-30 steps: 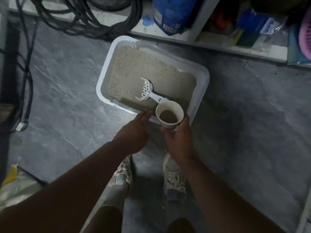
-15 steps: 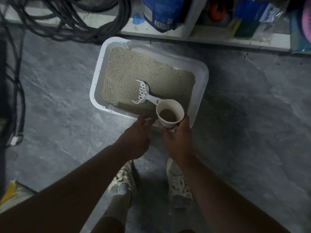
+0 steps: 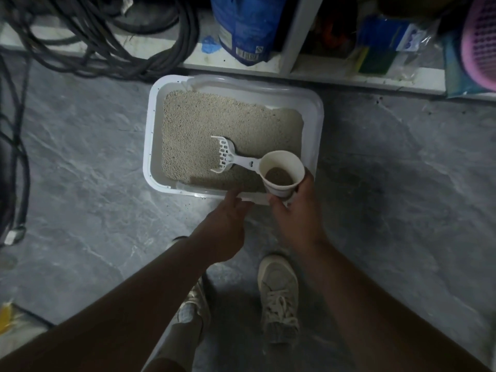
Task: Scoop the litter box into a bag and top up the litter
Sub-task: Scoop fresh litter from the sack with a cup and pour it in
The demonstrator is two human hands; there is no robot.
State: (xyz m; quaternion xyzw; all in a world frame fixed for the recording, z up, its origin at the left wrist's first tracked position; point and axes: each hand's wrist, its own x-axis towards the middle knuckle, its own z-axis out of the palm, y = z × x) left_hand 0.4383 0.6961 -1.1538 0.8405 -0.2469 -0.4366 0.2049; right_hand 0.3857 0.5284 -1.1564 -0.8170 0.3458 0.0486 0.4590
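A white litter box (image 3: 150, 135) full of beige litter sits on the grey floor. A white slotted scoop (image 3: 228, 157) lies in the litter, handle pointing toward the near right corner. My right hand (image 3: 298, 218) grips a white paper cup (image 3: 284, 170) over that corner; the cup holds some litter at its bottom. My left hand (image 3: 228, 224) reaches to the box's near rim, fingertips touching the edge, fingers fairly straight.
A blue litter bag (image 3: 247, 25) stands on the low white shelf (image 3: 335, 73) behind the box. Black cables (image 3: 88, 36) coil at the back left. A pink basket (image 3: 480, 41) is at far right. My shoes (image 3: 279, 296) stand just below my hands.
The view has shifted so the box appears lower and more central. My left hand has moved up to the near rim. The cup stays in my right hand.
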